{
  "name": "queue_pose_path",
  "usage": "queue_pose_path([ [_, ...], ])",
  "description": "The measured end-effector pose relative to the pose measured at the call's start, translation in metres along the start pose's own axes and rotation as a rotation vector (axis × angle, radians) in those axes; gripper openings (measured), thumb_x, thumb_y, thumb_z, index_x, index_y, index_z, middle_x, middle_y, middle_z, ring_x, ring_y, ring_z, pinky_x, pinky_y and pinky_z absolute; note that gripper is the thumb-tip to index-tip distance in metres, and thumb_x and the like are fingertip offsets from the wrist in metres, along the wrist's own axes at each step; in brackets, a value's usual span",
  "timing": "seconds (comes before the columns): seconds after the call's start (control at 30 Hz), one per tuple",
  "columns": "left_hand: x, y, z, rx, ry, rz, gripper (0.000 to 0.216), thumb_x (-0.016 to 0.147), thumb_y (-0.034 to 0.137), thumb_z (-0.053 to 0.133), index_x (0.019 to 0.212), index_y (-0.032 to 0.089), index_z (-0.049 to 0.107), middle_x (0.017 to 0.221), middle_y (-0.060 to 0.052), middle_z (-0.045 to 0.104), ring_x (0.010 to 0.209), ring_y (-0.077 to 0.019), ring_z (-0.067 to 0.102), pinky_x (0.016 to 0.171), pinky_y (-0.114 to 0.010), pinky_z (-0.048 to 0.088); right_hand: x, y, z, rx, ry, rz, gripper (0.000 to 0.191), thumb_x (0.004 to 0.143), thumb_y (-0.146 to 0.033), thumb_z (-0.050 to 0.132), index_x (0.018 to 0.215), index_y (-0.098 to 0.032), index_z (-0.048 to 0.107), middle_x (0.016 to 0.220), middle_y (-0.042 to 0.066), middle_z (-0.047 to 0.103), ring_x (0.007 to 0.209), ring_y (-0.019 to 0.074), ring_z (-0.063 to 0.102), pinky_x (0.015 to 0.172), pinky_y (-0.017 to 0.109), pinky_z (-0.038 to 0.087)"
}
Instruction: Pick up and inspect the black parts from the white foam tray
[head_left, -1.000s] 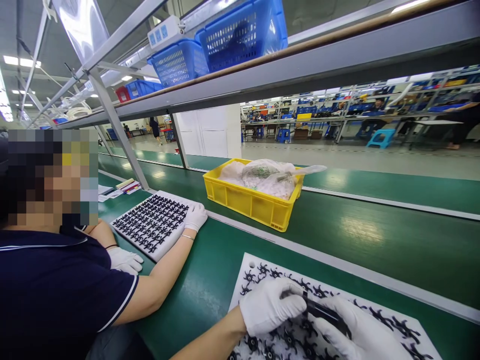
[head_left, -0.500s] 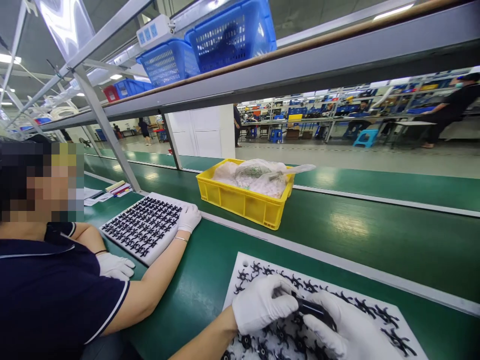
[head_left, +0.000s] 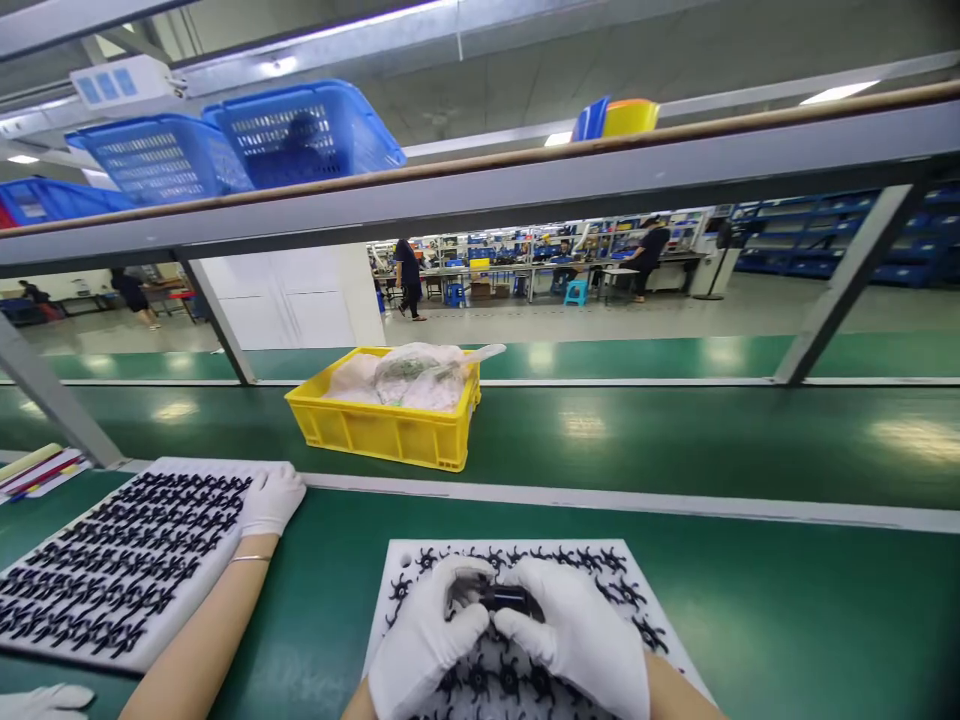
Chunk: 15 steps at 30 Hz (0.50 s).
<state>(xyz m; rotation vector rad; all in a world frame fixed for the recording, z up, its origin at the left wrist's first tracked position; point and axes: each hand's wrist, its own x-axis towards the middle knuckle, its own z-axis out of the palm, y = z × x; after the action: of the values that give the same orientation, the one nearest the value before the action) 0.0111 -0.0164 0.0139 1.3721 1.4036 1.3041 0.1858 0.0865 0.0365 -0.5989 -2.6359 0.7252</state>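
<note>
Far left, a co-worker's gloved hand [head_left: 271, 498] rests on a white tray [head_left: 112, 560] packed with black parts. Yellow crate [head_left: 382, 432] behind holds plastic bags [head_left: 409, 378]. Your left hand [head_left: 424, 640] and right hand [head_left: 577, 635] both close on a small black part [head_left: 504, 599] over your own white tray [head_left: 409, 560].

A small black tool-like part [head_left: 504, 598] is held between the left hand [head_left: 424, 645] and right hand [head_left: 577, 635], both white-gloved, lying roughly level and mostly covered by the fingers. Beneath it a white tray [head_left: 660, 625] is laid flat on the near green tabletop, studded with rows of small black star-shaped parts [head_left: 592, 560].
</note>
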Motion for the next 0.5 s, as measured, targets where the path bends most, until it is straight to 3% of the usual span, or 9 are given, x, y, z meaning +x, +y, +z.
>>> queue_pose_path([
  [0.3, -0.002, 0.0088, 0.0023, -0.046, 0.035, 0.041, 0.02, 0.082, 0.019, 0.058, 0.102, 0.018, 0.06, 0.104, -0.005, 0.063, 0.1, -0.0203, 0.058, 0.091, -0.031, 0.045, -0.0015, 0.0009, 0.0026, -0.016, -0.01, 0.019, 0.022, 0.089, -0.041, 0.052, 0.084, -0.019, 0.055, 0.077, 0.0, 0.059, 0.067, 0.0158, 0.053, 0.058, 0.024, 0.03],
  [0.5, -0.0048, 0.0029, -0.0004, 0.003, 0.028, -0.004, 0.036, 0.084, 0.018, 0.053, 0.119, 0.021, 0.054, 0.123, -0.006, 0.056, 0.115, -0.0221, 0.05, 0.102, -0.036, 0.039, -0.001, -0.0011, -0.0016, 0.082, 0.004, 0.011, 0.025, 0.093, -0.045, 0.049, 0.089, -0.021, 0.056, 0.084, 0.0, 0.061, 0.074, 0.0165, 0.055, 0.064, 0.025, 0.037],
])
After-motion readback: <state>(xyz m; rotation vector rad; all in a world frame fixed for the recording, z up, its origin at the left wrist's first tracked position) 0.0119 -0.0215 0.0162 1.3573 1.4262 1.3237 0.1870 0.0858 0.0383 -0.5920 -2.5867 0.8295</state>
